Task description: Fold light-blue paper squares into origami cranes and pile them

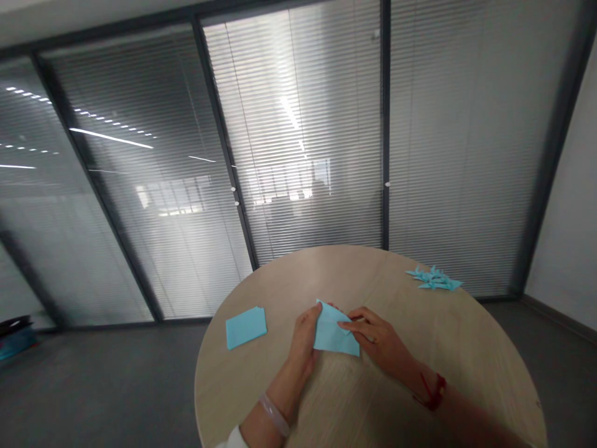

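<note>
A light blue sheet of paper [332,333], partly folded, lies in the middle of a round wooden table [457,354]. My left hand [305,336] grips its left edge, fingers curled around the paper. My right hand [375,339] presses down on the sheet's right side with fingers pinched on a fold. A thin band is on my left wrist and a red cord on my right wrist.
A small stack of flat blue sheets [245,326] lies on the table to the left. Several folded blue paper figures [435,279] sit near the far right rim. Glass walls with blinds [298,155] stand behind the table; grey floor surrounds it.
</note>
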A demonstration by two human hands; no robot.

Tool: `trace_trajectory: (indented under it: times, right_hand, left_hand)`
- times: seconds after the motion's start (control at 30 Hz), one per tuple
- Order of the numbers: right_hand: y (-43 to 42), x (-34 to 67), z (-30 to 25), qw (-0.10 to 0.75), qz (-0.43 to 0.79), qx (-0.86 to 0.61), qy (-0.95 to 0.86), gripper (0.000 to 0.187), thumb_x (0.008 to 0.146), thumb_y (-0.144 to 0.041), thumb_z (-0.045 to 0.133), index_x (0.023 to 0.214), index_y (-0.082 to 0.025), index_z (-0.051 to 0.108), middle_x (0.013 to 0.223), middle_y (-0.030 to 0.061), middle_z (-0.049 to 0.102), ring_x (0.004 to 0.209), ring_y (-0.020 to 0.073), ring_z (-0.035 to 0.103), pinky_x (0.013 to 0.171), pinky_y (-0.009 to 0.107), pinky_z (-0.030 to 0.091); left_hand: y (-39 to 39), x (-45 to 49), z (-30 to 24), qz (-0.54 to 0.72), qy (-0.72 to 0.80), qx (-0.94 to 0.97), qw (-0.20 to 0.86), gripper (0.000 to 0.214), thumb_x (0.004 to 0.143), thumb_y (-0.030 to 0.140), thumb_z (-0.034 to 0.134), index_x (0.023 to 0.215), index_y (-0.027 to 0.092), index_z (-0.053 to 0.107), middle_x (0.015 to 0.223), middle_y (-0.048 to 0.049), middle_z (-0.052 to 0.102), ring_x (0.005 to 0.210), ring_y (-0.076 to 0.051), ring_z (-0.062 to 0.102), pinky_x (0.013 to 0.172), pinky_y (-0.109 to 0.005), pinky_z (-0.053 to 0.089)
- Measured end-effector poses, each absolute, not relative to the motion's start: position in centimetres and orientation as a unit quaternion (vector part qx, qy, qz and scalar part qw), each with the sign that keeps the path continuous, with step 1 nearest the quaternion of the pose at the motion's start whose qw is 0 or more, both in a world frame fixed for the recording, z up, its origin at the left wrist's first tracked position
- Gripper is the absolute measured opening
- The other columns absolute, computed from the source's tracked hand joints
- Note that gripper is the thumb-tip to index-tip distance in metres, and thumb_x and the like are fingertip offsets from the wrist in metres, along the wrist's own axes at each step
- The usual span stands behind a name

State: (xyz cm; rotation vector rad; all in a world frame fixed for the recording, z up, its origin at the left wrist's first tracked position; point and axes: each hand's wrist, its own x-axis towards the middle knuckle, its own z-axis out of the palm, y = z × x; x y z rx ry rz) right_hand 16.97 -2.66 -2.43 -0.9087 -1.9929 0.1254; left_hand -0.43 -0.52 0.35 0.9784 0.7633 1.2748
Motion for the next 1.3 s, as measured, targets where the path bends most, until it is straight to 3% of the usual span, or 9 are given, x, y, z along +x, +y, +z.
trace_trajectory:
  times: [0.13,0.4,0.57,0.67,0.77,0.9,1.3]
  right_hand:
    - [-2.6,16.9,-2.4,0.459,0.055,-0.372,-0.805,0.031,0.09,-0.015,0.044,0.108,-0.024,0.069,0.101,0.007,0.062,0.083,0.0144,0.063,0.076,0.027,0.051]
    - [-2.9,16.8,-2.3,0.458,0.076,-0.348,-0.814,0.034,0.087,-0.01,0.044,0.108,-0.024,0.067,0.105,0.008,0.06,0.086,0.0157,0.062,0.077,0.03,0.051]
    - [-3.0,16.6,-1.8,0.516,0.195,-0.341,-0.761,0.028,0.088,-0.021,0.045,0.113,-0.021,0.058,0.108,0.0091,0.061,0.101,0.0195,0.059,0.087,0.035,0.049]
    - [-2.5,16.4,-2.0,0.516,0.328,-0.389,-0.689,0.028,0.087,-0.036,0.051,0.109,-0.018,0.052,0.095,0.0069,0.065,0.086,0.0184,0.063,0.077,0.031,0.05]
    - [-2.0,16.1,-2.3,0.477,0.402,-0.39,-0.678,0.034,0.084,-0.049,0.054,0.09,-0.016,0.058,0.078,0.0025,0.064,0.071,0.016,0.061,0.064,0.026,0.046]
    - [-1.7,16.1,-2.6,0.465,0.405,-0.391,-0.683,0.044,0.081,-0.059,0.054,0.071,-0.016,0.057,0.062,-0.0029,0.051,0.058,0.0117,0.048,0.054,0.023,0.036]
    - [-1.4,16.5,-3.1,0.445,0.364,-0.416,-0.704,0.047,0.08,-0.061,0.052,0.065,-0.017,0.055,0.058,-0.0045,0.041,0.053,0.0102,0.038,0.051,0.022,0.029]
  left_hand:
    - [-0.8,-0.3,0.7,0.567,0.328,0.435,0.617,0.043,0.07,0.048,0.068,0.091,0.01,0.07,0.083,-0.0121,0.072,0.074,-0.024,0.067,0.069,-0.031,0.05]
    - [-0.6,-0.2,0.4,0.547,0.376,0.472,0.58,0.037,0.059,0.045,0.079,0.071,0.012,0.068,0.057,-0.0021,0.065,0.05,-0.014,0.057,0.055,-0.026,0.046]
    - [-0.4,-0.3,0.6,0.551,0.392,0.513,0.529,0.035,0.058,0.044,0.079,0.069,0.012,0.068,0.06,-0.0018,0.065,0.051,-0.013,0.055,0.053,-0.023,0.043]
    - [-0.4,-0.1,0.5,0.533,0.401,0.554,0.498,0.033,0.06,0.042,0.077,0.07,0.012,0.069,0.059,-0.0015,0.063,0.05,-0.012,0.052,0.049,-0.021,0.039]
    - [-0.6,0.2,0.3,0.512,0.394,0.59,0.485,0.032,0.063,0.042,0.075,0.071,0.012,0.069,0.06,-0.0015,0.063,0.051,-0.012,0.051,0.049,-0.021,0.037]
    - [-0.9,0.4,0.1,0.494,0.381,0.614,0.484,0.032,0.066,0.043,0.073,0.075,0.012,0.071,0.064,-0.0029,0.066,0.054,-0.013,0.054,0.051,-0.021,0.039]
    - [-1.4,0.4,1.0,0.532,0.39,0.568,0.493,0.031,0.064,0.044,0.074,0.072,0.014,0.073,0.074,-0.0096,0.074,0.064,-0.019,0.064,0.058,-0.025,0.045]
